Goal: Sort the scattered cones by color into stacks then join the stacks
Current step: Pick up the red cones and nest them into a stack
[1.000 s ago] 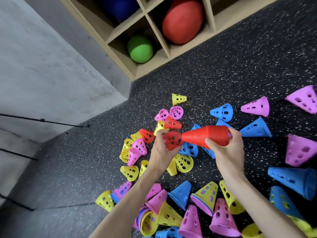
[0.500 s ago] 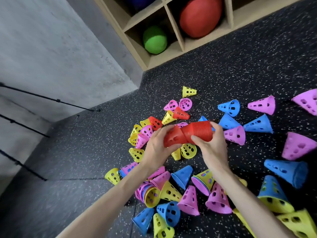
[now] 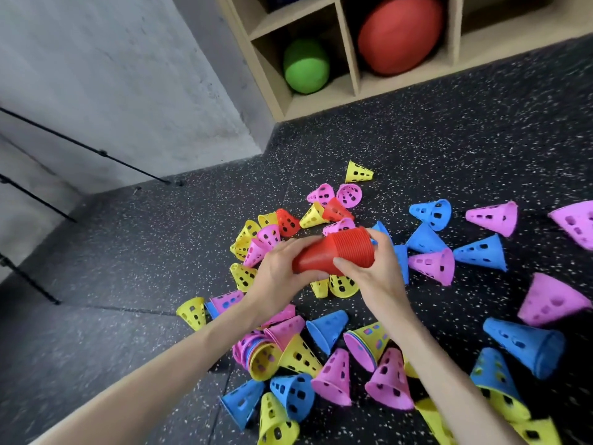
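Note:
A stack of red cones (image 3: 340, 250) lies sideways in both hands above the floor, tip pointing left. My left hand (image 3: 282, 277) grips the narrow tip end. My right hand (image 3: 372, 271) holds the wide ribbed end, thumb across the front. Two loose red cones (image 3: 287, 221) (image 3: 337, 211) lie on the floor just beyond my hands. Several yellow, pink and blue cones are scattered all around, such as a pink cone (image 3: 433, 263) and a blue cone (image 3: 481, 253) to the right.
The dark speckled floor (image 3: 160, 252) stretches left of the pile. A wooden shelf unit (image 3: 349, 59) at the back holds a green ball (image 3: 306, 65) and a red ball (image 3: 401, 33). Black tripod legs (image 3: 86, 146) cross the grey wall at left.
The single red cone in my left hand has slid onto the tip of the red stack. Both hands have come together on the stack, and the view has tilted upward.

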